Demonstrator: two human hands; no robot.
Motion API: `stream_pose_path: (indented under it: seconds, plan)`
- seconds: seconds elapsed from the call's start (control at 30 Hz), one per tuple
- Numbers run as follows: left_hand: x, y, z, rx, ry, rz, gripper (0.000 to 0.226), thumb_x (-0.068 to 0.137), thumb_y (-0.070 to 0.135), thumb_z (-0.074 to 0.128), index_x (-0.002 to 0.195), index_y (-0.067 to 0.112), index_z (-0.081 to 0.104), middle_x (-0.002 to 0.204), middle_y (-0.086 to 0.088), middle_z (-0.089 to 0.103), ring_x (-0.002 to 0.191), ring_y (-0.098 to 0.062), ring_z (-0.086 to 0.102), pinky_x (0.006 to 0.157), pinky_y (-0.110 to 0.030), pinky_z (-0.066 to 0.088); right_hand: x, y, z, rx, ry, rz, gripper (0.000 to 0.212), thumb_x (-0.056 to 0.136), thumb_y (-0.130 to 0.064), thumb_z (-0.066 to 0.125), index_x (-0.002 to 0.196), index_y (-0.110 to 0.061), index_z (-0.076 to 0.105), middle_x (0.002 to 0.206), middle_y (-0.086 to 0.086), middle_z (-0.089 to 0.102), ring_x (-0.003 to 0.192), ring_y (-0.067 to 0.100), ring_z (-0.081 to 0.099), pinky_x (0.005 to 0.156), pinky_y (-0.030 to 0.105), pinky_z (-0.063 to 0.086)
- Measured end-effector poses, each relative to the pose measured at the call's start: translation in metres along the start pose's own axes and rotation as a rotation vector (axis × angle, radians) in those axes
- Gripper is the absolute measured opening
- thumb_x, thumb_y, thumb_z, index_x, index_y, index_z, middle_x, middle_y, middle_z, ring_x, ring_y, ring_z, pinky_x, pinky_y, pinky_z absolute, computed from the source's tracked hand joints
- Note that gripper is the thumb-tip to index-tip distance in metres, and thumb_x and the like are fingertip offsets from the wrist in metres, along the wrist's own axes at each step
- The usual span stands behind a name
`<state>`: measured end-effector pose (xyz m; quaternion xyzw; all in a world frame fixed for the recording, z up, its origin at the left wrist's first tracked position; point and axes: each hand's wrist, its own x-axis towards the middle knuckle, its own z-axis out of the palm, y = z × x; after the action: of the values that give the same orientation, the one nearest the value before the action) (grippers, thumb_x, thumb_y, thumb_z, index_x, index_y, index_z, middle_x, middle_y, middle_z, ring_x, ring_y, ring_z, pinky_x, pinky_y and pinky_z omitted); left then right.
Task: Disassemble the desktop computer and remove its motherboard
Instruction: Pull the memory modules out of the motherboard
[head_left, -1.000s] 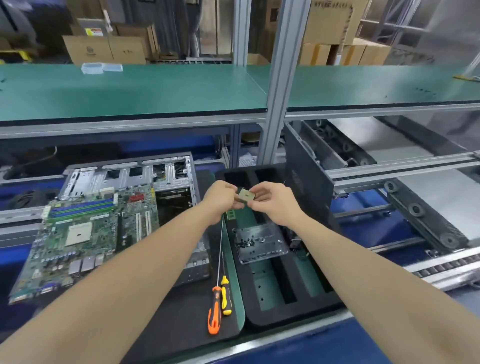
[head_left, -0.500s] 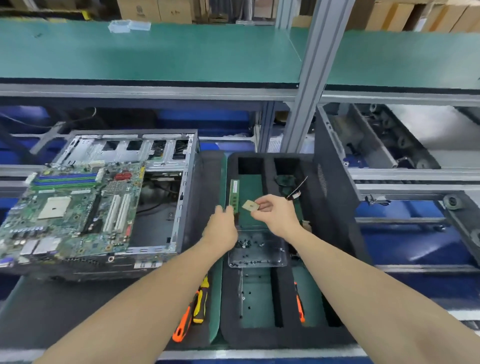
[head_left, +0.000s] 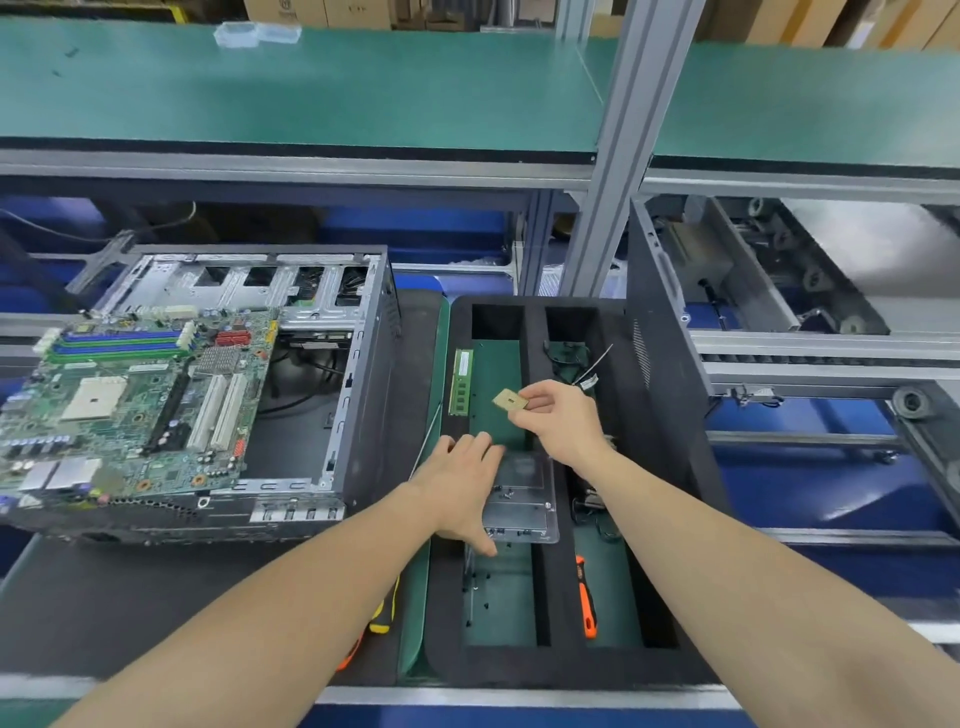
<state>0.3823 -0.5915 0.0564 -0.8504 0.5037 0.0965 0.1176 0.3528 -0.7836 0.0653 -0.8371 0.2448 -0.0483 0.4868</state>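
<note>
surface (head_left: 156, 597): dark mat; everything below sits on it
computer case (head_left: 358, 364): grey metal box on its side at the left, open side up, drive cage at the far end
foam tray (head_left: 540, 665): black, green-bottomed compartments, just right of the case
motherboard (head_left: 130, 405): green board lying across the left part of the open case, a bit tilted. Blue and green RAM slots along the far edge, pale square CPU socket, white expansion slots, red ports, small silver heatsink, metal I/O blocks on the near edge
left hand (head_left: 462, 483): fingers relaxed and spread, holding nothing, lying on the clear box
right hand (head_left: 563, 421): thumb and fingers pinching the CPU chip over the tray
clear box (head_left: 530, 504): plastic, small screws inside, sits in the tray's left compartment
RAM stick (head_left: 461, 382): green, along that compartment's left wall
screwdriver (head_left: 587, 597): orange handle, right compartment
CPU chip (head_left: 510, 401): small gold-tan square, tilted, above the tray
</note>
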Motion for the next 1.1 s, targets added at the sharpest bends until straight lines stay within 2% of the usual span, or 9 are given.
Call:
stream_pose_path:
  seconds: [0.2,0.4,0.47,0.5,0.57,0.6,0.7,0.87,1.1]
  plan:
    - [-0.023,0.011,0.011,0.004,0.025,0.018,0.142,0.054,0.093,0.065,0.157,0.004,0.023,0.136,-0.009,0.039,0.12,-0.029,0.042,0.104,-0.048,0.038,-0.002,-0.01,0.006,-0.008,-0.011,-0.015,0.033,0.081,-0.021,0.085,0.112,-0.017,0.075,0.093,-0.007,0.072,0.082,0.002,0.066,0.062,0.004,0.046]
    - [-0.033,0.015,0.008,-0.052,-0.014,0.01,0.152,0.05,0.104,0.05,0.159,0.003,0.018,0.144,-0.009,0.034,0.129,-0.03,0.038,0.108,-0.049,0.035,-0.004,-0.015,0.016,-0.03,-0.032,-0.039,0.031,0.08,-0.024,0.086,0.109,-0.021,0.075,0.091,-0.008,0.073,0.083,0.003,0.068,0.073,0.013,0.051]
    - [-0.032,0.01,-0.004,-0.234,-0.023,-0.08,0.13,0.068,0.098,0.044,0.157,0.005,0.023,0.143,-0.008,0.035,0.131,-0.029,0.036,0.111,-0.049,0.033,-0.003,-0.015,0.017,-0.033,-0.04,-0.044,0.031,0.08,-0.023,0.087,0.108,-0.02,0.075,0.092,-0.006,0.074,0.084,0.006,0.069,0.081,0.021,0.056]
    - [-0.03,0.006,-0.009,-0.365,0.02,-0.157,0.105,0.084,0.084,0.046,0.152,0.006,0.031,0.14,-0.009,0.038,0.128,-0.029,0.038,0.11,-0.048,0.034,-0.002,-0.015,0.018,-0.034,-0.048,-0.041,0.031,0.08,-0.022,0.087,0.109,-0.019,0.076,0.093,-0.005,0.074,0.086,0.008,0.07,0.085,0.024,0.057]
    - [-0.024,-0.005,-0.019,-0.602,0.212,-0.371,0.048,0.1,0.037,0.054,0.139,0.008,0.045,0.134,-0.011,0.044,0.12,-0.027,0.045,0.106,-0.042,0.04,-0.002,-0.014,0.019,-0.044,-0.07,-0.036,0.032,0.081,-0.022,0.086,0.111,-0.018,0.075,0.095,-0.003,0.074,0.089,0.012,0.071,0.085,0.025,0.057]
    - [-0.021,-0.01,-0.023,-0.699,0.278,-0.484,0.037,0.099,0.016,0.054,0.134,0.007,0.048,0.134,-0.013,0.045,0.118,-0.027,0.046,0.104,-0.039,0.041,-0.002,-0.013,0.02,-0.056,-0.084,-0.037,0.033,0.081,-0.022,0.086,0.112,-0.018,0.075,0.096,-0.003,0.074,0.089,0.012,0.071,0.084,0.024,0.056]
    - [-0.014,-0.021,-0.025,-0.846,0.272,-0.665,0.046,0.093,-0.006,0.052,0.137,0.006,0.046,0.14,-0.014,0.041,0.126,-0.03,0.045,0.107,-0.038,0.04,-0.003,-0.011,0.029,-0.113,-0.148,-0.053,0.035,0.079,-0.02,0.085,0.113,-0.017,0.075,0.097,-0.001,0.074,0.088,0.012,0.07,0.085,0.022,0.056]
    - [-0.011,-0.026,-0.004,-0.748,0.172,-0.713,0.054,0.092,-0.002,0.053,0.144,0.015,0.048,0.146,-0.008,0.038,0.131,-0.031,0.04,0.112,-0.04,0.037,-0.004,-0.007,0.047,-0.189,-0.241,-0.098,0.038,0.077,-0.014,0.084,0.114,-0.015,0.075,0.094,-0.004,0.07,0.077,0.005,0.064,0.073,0.01,0.053]
    - [-0.011,-0.026,0.011,-0.715,0.124,-0.665,0.065,0.089,-0.003,0.056,0.148,0.022,0.05,0.164,-0.002,0.022,0.144,-0.033,0.027,0.118,-0.045,0.031,0.003,-0.008,0.065,-0.187,-0.253,-0.123,0.039,0.078,-0.007,0.084,0.115,-0.014,0.074,0.098,0.001,0.069,0.08,0.013,0.062,0.063,0.002,0.043]
